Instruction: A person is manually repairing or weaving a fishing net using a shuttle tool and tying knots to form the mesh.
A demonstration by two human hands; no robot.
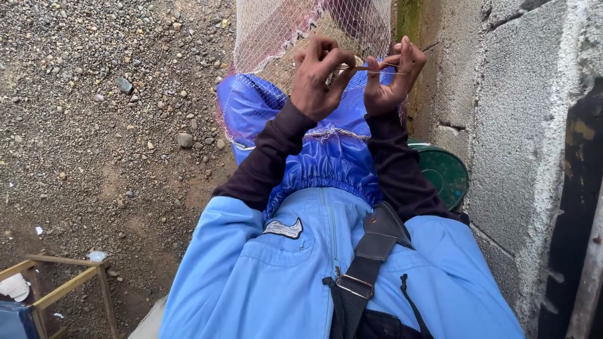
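Gravel ground at left, block wall (502, 125) at right — fishing net (276, 37) mesh is pinched by left hand (320, 81) and right hand (392, 78), fingers clamped together.

light blue jacket (326, 270), dark sleeves (270, 157), black strap (367, 257)

we lose the net (276, 31) past the top edge, and the green lid (447, 174) sits half hidden behind our sleeve (402, 172).

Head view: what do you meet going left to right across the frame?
Wooden frame → gravel ground → left hand → right hand → green lid → block wall. Both hands pinch a thin thread at the net.
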